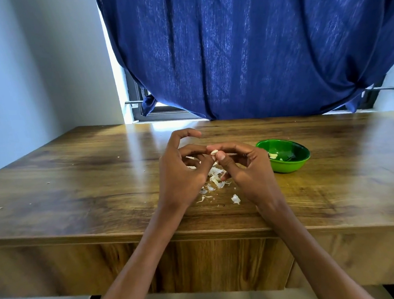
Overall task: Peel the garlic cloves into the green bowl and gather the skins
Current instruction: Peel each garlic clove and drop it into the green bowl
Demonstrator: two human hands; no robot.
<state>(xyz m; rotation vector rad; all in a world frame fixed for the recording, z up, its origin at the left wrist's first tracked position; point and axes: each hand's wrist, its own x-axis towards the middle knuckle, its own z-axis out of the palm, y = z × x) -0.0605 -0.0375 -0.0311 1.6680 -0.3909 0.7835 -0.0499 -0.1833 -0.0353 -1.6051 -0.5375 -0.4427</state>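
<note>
Two hands meet above a wooden worktop (pixel 77 181). The right hand (pixel 246 167) pinches a garlic clove (pixel 214 152) between thumb and fingers; the left hand (pixel 183 166), fingers curled, touches it. Loose skins (pixel 215 178) lie below, left of the green bowl (pixel 285 155) holding peeled cloves (pixel 273 155).

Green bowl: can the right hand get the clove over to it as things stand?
Probably yes. The right hand pinches the clove just beside the green bowl, which sits open-topped on its right with only bare table between. The left hand also touches the clove and would need to release.
</note>
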